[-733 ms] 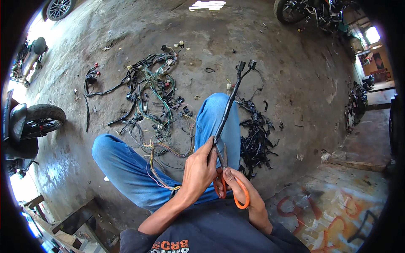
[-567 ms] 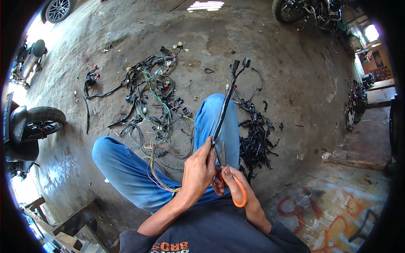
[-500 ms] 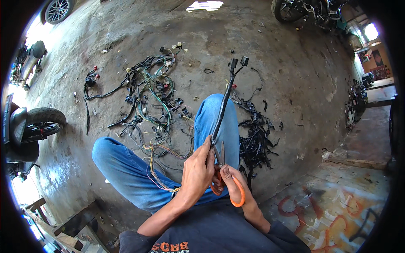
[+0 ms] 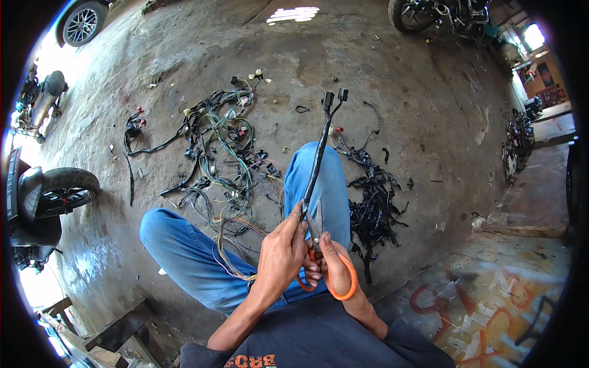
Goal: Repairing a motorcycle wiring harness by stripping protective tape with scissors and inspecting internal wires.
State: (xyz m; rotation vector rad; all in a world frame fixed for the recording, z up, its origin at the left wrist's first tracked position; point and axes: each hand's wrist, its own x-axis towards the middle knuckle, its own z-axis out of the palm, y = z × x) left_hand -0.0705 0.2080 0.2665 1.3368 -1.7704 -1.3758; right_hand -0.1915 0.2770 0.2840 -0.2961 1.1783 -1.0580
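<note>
My left hand (image 4: 281,250) is closed around a wiring harness (image 4: 317,162) wrapped in black tape. It slants up past my raised right knee and ends in two black connectors (image 4: 328,100). In my right hand (image 4: 333,253) is a pair of scissors (image 4: 318,222) with orange handles, the thumb and fingers gripping around them. Their blades are spread apart, pointing up beside the harness near my left fingertips. Whether a blade touches the tape cannot be made out. Thin coloured wires (image 4: 226,265) run over my left leg beside my left wrist.
A tangle of wires and connectors (image 4: 230,132) lies on the concrete floor ahead to the left. Black tape scraps (image 4: 375,199) are heaped right of my knee. Motorcycle wheels (image 4: 69,187) stand at the left, another motorcycle (image 4: 423,15) at the far right.
The harness's connector end has shifted a little left and down in the view. The scissor blades stand slightly wider apart. Both hands keep their hold.
</note>
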